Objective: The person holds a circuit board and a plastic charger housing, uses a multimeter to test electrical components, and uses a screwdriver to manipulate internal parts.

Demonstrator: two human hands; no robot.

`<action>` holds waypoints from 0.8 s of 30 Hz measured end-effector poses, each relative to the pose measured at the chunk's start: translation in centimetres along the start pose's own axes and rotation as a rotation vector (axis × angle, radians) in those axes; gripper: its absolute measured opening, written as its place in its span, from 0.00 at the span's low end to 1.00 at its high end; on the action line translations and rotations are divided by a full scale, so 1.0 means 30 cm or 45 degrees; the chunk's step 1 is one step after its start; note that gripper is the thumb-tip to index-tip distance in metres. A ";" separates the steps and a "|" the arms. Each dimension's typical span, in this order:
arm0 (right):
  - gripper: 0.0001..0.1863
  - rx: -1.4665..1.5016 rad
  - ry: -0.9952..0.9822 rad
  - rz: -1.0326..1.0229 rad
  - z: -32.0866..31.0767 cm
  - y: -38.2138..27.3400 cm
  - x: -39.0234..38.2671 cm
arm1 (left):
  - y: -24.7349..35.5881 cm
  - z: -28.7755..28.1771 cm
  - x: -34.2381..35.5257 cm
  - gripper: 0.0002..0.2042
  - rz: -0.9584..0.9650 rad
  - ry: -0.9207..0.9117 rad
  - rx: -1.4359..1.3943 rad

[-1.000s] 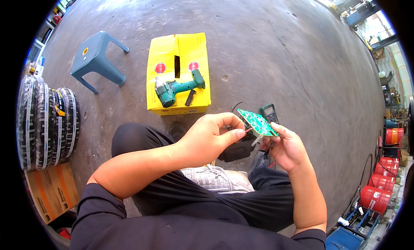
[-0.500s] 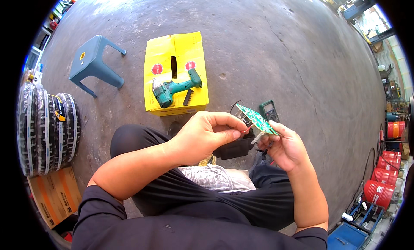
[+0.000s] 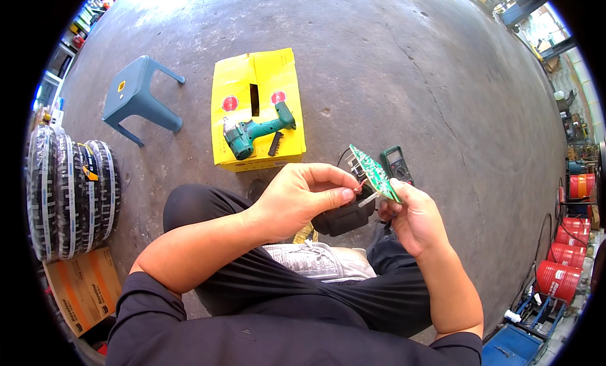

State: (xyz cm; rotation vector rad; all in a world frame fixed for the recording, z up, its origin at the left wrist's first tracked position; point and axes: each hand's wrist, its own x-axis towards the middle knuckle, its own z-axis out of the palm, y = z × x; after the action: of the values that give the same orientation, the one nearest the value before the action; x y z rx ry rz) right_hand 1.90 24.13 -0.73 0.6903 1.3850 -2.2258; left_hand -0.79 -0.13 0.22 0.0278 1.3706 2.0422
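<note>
A green circuit board (image 3: 372, 169) is tilted up on edge in front of me, its lower right corner pinched by my right hand (image 3: 416, 217) between thumb and fingers. From the left, the thumb and forefinger of my left hand (image 3: 303, 192) close on a thin red wire (image 3: 360, 187) beside the board's component side. Below the board is a black plastic housing (image 3: 344, 219), partly covered by my left fingers; what supports it is hidden. A dark green multimeter (image 3: 396, 159) lies just beyond the board, partly behind it.
Ahead stands a yellow cardboard box (image 3: 233, 72) bearing a green cordless power tool (image 3: 259, 127) and a small black strip (image 3: 275, 144). A blue-grey stool (image 3: 129, 91) and wrapped tyres (image 3: 71, 192) are on the left, above a brown carton (image 3: 85, 290). Red drums (image 3: 558, 279) line the right side.
The circuit board has turned steeper and its right end has dropped slightly with my right hand. More of the black housing and the multimeter shows. My left hand keeps its pinch.
</note>
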 end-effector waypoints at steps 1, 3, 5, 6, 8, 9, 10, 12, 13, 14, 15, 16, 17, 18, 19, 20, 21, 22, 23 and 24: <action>0.09 -0.016 0.058 -0.035 0.014 0.004 -0.004 | -0.005 0.002 0.000 0.07 0.008 0.018 -0.003; 0.10 -0.062 0.133 -0.111 0.024 0.008 -0.005 | -0.016 0.008 0.005 0.07 0.023 0.051 -0.009; 0.10 -0.120 0.162 -0.195 0.024 0.014 0.000 | -0.019 -0.005 0.005 0.07 -0.054 -0.008 0.064; 0.10 -0.101 0.166 -0.194 0.023 0.016 0.003 | -0.017 -0.010 0.004 0.08 -0.092 -0.037 0.101; 0.11 -0.065 0.177 -0.193 0.018 0.021 0.007 | -0.020 0.001 -0.002 0.08 -0.021 -0.008 0.111; 0.11 -0.038 0.146 -0.186 0.016 0.019 0.006 | -0.017 0.005 -0.004 0.08 0.011 0.005 0.121; 0.11 -0.012 0.115 -0.179 0.013 0.016 0.005 | -0.015 0.007 -0.006 0.08 0.043 0.018 0.130; 0.11 0.002 0.086 -0.193 0.012 0.007 0.005 | -0.018 0.003 -0.008 0.07 0.038 -0.008 0.171; 0.11 -0.009 0.088 -0.215 0.014 0.002 0.004 | -0.021 0.001 -0.008 0.07 0.036 -0.021 0.191; 0.11 -0.019 0.090 -0.237 0.018 -0.005 0.002 | -0.026 -0.002 -0.009 0.07 0.095 -0.032 0.212; 0.11 -0.028 0.080 -0.247 0.019 -0.013 -0.002 | -0.032 -0.004 -0.009 0.06 0.153 -0.042 0.232; 0.11 -0.042 0.069 -0.263 0.030 -0.022 -0.006 | -0.035 -0.006 -0.011 0.06 0.211 -0.053 0.253; 0.11 -0.055 0.061 -0.282 0.040 -0.031 -0.009 | -0.026 -0.003 -0.014 0.06 0.259 -0.053 0.327; 0.11 -0.069 0.053 -0.300 0.044 -0.036 -0.010 | -0.016 0.002 -0.020 0.05 0.344 -0.025 0.451; 0.11 -0.071 0.053 -0.314 0.037 -0.032 -0.007 | -0.007 0.008 -0.026 0.05 0.430 0.003 0.575; 0.11 -0.069 0.072 -0.323 0.042 -0.032 -0.011 | 0.000 0.014 -0.033 0.05 0.517 0.034 0.699; 0.11 -0.067 0.091 -0.332 0.051 -0.031 -0.016 | 0.002 0.020 -0.036 0.04 0.649 0.059 0.814; 0.11 -0.064 0.110 -0.340 0.055 -0.031 -0.018 | -0.003 0.025 -0.035 0.05 0.649 0.074 0.768; 0.11 -0.052 0.114 -0.342 0.054 -0.030 -0.018 | -0.012 0.029 -0.034 0.05 0.648 0.090 0.723; 0.11 -0.041 0.119 -0.343 0.053 -0.028 -0.017 | -0.018 0.032 -0.032 0.05 0.647 0.106 0.677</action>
State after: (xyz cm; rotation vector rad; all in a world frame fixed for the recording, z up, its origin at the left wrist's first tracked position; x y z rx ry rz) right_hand 1.50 23.07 0.78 0.6356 1.6407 -2.3953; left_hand 0.59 0.27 0.52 0.5798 2.0889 2.0073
